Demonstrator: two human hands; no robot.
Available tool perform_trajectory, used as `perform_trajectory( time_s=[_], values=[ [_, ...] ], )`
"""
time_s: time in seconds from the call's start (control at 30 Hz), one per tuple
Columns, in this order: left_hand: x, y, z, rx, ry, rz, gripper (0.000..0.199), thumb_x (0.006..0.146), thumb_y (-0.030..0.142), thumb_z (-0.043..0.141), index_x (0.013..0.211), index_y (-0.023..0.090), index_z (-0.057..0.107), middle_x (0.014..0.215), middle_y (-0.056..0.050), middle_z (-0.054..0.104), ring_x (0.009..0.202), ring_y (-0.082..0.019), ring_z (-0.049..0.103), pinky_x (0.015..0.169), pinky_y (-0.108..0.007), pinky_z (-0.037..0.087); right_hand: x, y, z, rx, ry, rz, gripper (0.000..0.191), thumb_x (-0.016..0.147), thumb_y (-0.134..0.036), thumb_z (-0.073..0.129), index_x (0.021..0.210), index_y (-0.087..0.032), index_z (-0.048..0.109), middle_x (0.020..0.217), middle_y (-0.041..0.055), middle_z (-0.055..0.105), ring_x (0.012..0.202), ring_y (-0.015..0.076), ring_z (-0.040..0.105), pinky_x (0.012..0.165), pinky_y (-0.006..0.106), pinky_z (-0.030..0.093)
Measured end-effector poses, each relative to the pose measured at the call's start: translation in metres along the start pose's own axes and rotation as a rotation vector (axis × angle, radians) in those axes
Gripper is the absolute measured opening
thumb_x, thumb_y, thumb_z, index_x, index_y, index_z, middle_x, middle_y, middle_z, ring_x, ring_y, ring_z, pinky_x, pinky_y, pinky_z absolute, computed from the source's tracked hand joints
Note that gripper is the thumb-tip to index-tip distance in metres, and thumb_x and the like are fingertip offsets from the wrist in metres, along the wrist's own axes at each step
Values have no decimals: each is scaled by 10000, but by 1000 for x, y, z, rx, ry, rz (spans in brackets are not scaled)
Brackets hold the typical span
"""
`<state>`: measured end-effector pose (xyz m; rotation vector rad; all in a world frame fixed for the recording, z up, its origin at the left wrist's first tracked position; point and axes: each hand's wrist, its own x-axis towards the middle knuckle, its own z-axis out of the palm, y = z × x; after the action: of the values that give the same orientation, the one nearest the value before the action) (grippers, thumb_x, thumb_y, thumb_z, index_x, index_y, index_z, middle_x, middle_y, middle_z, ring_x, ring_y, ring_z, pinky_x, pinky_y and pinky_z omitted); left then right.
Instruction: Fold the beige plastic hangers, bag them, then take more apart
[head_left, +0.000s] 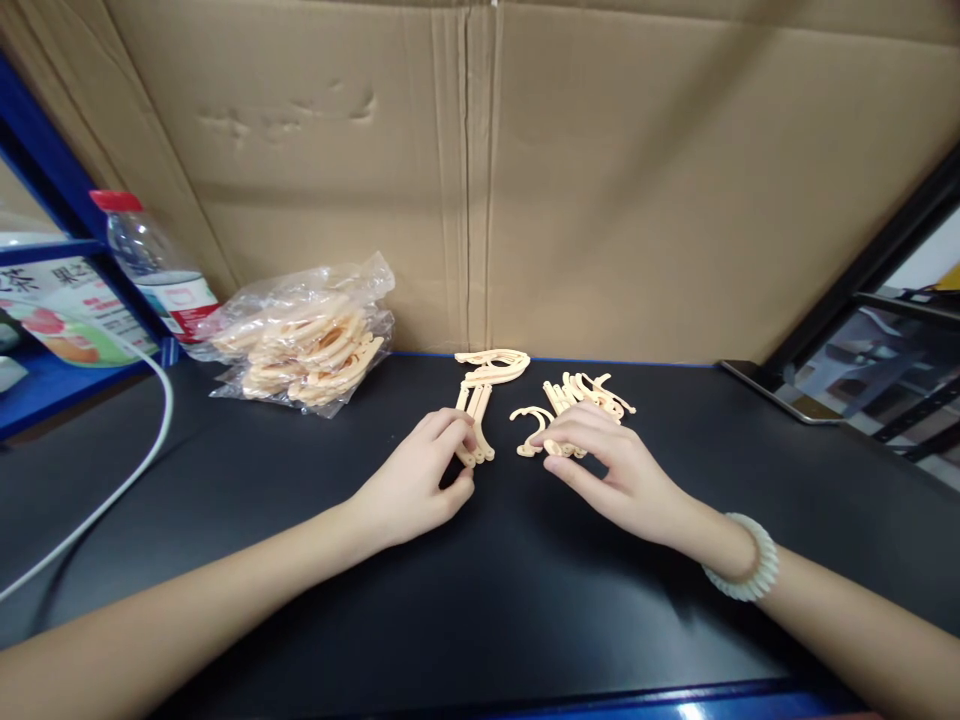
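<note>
My left hand (424, 470) rests at the near end of a row of beige plastic hanger arms (478, 410) lying side by side. Its bent fingertips touch the leftmost arm, while the thumb stays apart. Just beyond the row lie stacked curved hanger hooks (495, 368). Pinched between thumb and fingers of my right hand (615, 460) is a small beige hanger piece (553, 448), mostly hidden by the fingers. Beneath and behind that hand spreads a loose pile of beige hanger parts (596, 392), partly covered. A single curved hook (531, 412) lies at the pile's left.
A clear plastic bag (315, 335) full of beige parts sits at the back left, by a red-capped bottle (161, 265). A white cable (142, 480) crosses the left side. Cardboard (675, 180) walls the back of the black table (465, 620). A metal bracket (780, 390) lies right.
</note>
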<state>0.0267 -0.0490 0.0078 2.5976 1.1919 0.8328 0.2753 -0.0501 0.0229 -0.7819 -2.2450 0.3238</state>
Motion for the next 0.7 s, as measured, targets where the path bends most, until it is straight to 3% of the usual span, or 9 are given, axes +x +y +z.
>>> perform_trajectory(
  time_s=[0.1,0.27,0.43,0.57,0.7],
  values=[
    [1,-4,2,-16,13,38,141,828,88,481,909,196,522,1075,-72,590,1059,-228,557,935,-417,484,0,4,1,-46,-24,-20,170,946,-232,545,1057,-220,673,974,68,665,949,211,584,891,390,451],
    [1,-6,3,-19,4,52,275,855,46,435,1067,191,535,1090,-72,606,1023,-199,574,916,-377,494,-1,13,3,-97,-32,-55,198,965,-231,508,1098,-204,653,1043,87,644,1021,219,568,913,400,460],
    [-1,-5,7,20,8,76,280,885,126,500,1153,174,566,1211,-104,593,1158,-228,539,1010,-414,460,-1,25,6,-97,-1,-60,214,973,-217,485,1128,-208,633,1099,90,649,1083,223,576,978,440,460],
    [-1,-5,9,54,-51,113,320,923,137,452,1216,175,577,1316,-110,576,1283,-236,474,1076,-437,414,1,30,8,-139,-26,-64,194,964,-208,506,1100,-208,645,1074,83,665,1082,231,575,977,450,461],
    [-1,-1,7,127,-192,130,446,945,172,422,1390,160,442,1485,-120,442,1412,-259,325,1137,-501,316,5,29,11,-248,-66,-79,183,949,-200,530,1065,-206,671,1060,88,657,1037,239,565,926,446,472]
  ],
)
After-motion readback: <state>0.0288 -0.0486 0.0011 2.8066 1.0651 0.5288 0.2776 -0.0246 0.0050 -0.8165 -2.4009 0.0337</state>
